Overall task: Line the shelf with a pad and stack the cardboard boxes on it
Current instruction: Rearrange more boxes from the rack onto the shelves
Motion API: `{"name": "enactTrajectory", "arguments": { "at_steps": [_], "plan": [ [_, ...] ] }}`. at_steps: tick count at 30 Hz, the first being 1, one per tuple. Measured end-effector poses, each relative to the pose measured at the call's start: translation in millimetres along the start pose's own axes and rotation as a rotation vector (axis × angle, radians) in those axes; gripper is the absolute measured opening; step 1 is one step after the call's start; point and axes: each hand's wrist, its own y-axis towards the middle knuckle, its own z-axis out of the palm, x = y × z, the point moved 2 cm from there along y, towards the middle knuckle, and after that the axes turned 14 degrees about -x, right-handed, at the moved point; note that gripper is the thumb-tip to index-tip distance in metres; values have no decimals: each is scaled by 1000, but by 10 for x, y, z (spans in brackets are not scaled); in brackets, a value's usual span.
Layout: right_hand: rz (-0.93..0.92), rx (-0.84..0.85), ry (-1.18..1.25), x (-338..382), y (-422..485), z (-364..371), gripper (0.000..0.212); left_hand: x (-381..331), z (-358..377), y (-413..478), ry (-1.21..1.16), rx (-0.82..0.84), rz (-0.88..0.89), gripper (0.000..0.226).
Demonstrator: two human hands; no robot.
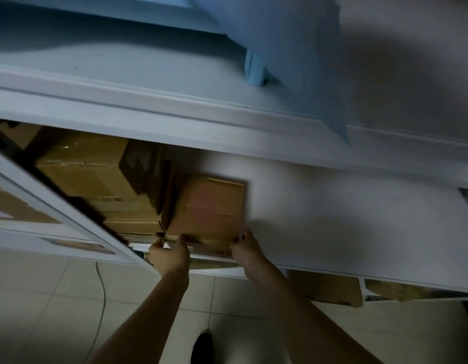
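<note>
The small cardboard box point(211, 206) sits on the middle shelf point(345, 206), a white surface; whether that white is a pad or bare board cannot be told. Its near edge lies almost at the shelf's near lip. The left hand point(169, 254) curls round the box's near left corner, fingers and thumb gripping the edge. The right hand point(244, 248) grips the near right corner, though blur hides the exact finger placement.

The box's left side is touching or just beside the stacked cardboard boxes point(96, 174), larger ones that fill the left part of the shelf up to the board above. No room there. To the right the white surface runs open and wide as far as the right edge of the view.

A white upright post point(57, 206) crosses diagonally on the left, near the left hand. Above, the upper shelf point(122, 74) juts out over the box – its front edge is a thick lip – and holds a blue folded sheet point(280, 48) hanging over that edge at right. Below the middle shelf, more boxes point(324, 287) show at right. On the tiled floor point(44, 298) lie a thin cable point(103, 298) and, nearest, a dark shoe point(204, 345).
</note>
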Motion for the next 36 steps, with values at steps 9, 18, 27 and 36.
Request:
{"name": "enactTrajectory", "arguments": {
  "at_steps": [9,18,27,36],
  "plan": [
    [6,-345,216,-162,55,-1120,26,-254,-49,-1197,47,103,444,22],
    [-276,-905,717,-267,-673,-3470,42,-511,295,-3730,-262,677,1285,52],
    [-731,-1140,775,-282,-1288,-5409,45,-1058,306,-5854,-688,725,1481,21],
    [-733,-1297,980,561,-1806,-6936,12,-2307,174,-6782,-758,634,1487,36]
  ]
}}
